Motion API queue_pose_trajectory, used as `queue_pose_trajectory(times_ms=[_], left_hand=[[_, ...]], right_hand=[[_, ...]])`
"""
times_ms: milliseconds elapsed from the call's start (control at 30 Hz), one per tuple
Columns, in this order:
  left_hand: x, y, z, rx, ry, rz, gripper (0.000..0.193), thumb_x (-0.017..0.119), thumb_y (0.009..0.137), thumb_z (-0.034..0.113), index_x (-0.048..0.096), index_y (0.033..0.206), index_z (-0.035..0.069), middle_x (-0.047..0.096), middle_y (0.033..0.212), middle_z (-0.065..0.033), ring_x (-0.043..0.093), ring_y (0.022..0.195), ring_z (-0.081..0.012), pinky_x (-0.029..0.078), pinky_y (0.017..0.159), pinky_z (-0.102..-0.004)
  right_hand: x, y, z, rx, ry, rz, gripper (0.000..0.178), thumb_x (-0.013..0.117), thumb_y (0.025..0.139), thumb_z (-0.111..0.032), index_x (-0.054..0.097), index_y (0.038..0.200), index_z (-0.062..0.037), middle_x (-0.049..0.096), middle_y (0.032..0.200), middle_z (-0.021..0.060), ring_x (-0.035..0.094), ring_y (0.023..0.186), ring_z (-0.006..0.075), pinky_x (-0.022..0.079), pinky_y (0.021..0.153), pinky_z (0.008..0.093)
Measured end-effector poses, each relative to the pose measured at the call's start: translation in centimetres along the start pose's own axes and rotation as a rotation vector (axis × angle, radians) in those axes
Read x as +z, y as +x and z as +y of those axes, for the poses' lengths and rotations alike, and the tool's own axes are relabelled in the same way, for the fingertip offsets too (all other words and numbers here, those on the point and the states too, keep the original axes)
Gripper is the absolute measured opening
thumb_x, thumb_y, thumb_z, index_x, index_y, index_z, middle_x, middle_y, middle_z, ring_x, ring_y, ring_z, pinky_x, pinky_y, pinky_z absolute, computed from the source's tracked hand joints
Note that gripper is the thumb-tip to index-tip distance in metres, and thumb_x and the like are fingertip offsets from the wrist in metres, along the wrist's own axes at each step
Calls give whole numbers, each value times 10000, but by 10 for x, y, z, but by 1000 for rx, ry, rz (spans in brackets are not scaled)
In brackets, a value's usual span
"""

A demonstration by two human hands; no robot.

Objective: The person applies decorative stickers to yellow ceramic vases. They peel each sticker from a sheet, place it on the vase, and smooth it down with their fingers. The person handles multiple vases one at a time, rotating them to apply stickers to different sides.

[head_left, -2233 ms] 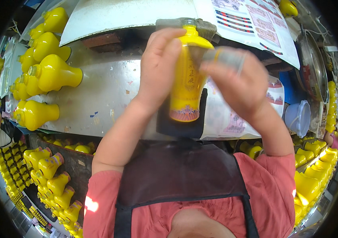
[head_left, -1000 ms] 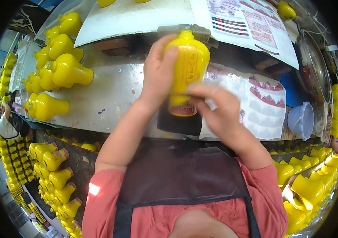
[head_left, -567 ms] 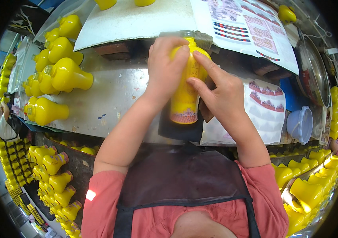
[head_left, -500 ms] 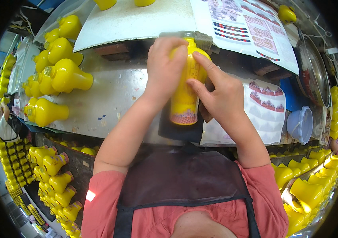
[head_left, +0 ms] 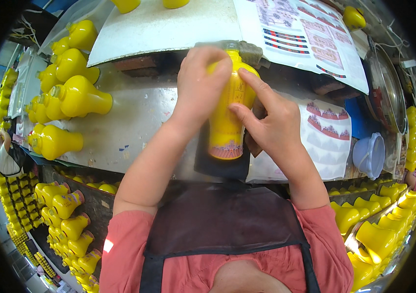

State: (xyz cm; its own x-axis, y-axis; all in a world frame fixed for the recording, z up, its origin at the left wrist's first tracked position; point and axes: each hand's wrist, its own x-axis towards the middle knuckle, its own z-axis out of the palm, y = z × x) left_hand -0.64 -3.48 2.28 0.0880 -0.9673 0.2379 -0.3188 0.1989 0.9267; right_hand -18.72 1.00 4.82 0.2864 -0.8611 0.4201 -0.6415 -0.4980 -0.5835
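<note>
A glossy yellow bottle point(head_left: 225, 128) lies on a dark pad point(head_left: 202, 158) in front of me, its clear neck pointing away. A patterned pink band rings its base, and faint lettering runs along its upper side. My right hand point(head_left: 274, 115) grips the bottle from the right, with thumb and forefinger laid along its side. Over the left shoulder of the bottle is my left hand point(head_left: 200, 75), curled and blurred by motion. Its fingertips are hidden, so whatever they hold cannot be made out. A grey folded cloth point(head_left: 251, 51) sits by the neck.
Several yellow bottles point(head_left: 83, 96) lie on the metal table point(head_left: 151, 115) to the left. Decal sheets point(head_left: 327, 139) lie at right, near a pale blue bucket point(head_left: 370, 154). A white board point(head_left: 169, 31) spans the back. Racks of yellow bottles flank me; another person point(head_left: 5, 156) is far left.
My left hand has shifted slightly left and is more blurred. The bottle looks turned a little, so its printed lettering shows more plainly. My right hand stays on its side.
</note>
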Motion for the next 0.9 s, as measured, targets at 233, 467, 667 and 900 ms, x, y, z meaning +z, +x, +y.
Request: queue_pose_trajectory(times_ms=[233,467,667,900], left_hand=[[3,-22,7,60,25,66,325,530,1034,271,667,1170,10,676,1157,-156,615,1061,-311,475,972,-416],[-3,-21,-9,317,153,43,398,453,1090,311,655,1234,-1,670,1170,-172,625,1076,-280,482,973,-375],[1,-18,-8,140,45,23,326,492,1070,244,646,1213,-5,644,1141,-114,605,1082,-204,472,966,-336],[6,-14,-5,106,13,57,282,521,1014,243,658,1147,36,652,1103,-153,579,1074,-345,435,992,-447]], right_hand=[[2,0,3,-47,9,49,603,859,821,-189,664,1388,-122,762,984,141,580,550,162,487,545,301],[1,-1,0,22,21,19,612,858,819,-171,666,1397,-117,659,721,89,503,502,124,428,508,291],[3,-1,2,-6,34,42,613,857,817,-159,666,1397,-109,609,664,71,485,491,119,412,499,288],[-11,5,2,181,168,-51,533,794,877,-241,664,1372,-92,713,877,96,647,685,185,516,617,321]])
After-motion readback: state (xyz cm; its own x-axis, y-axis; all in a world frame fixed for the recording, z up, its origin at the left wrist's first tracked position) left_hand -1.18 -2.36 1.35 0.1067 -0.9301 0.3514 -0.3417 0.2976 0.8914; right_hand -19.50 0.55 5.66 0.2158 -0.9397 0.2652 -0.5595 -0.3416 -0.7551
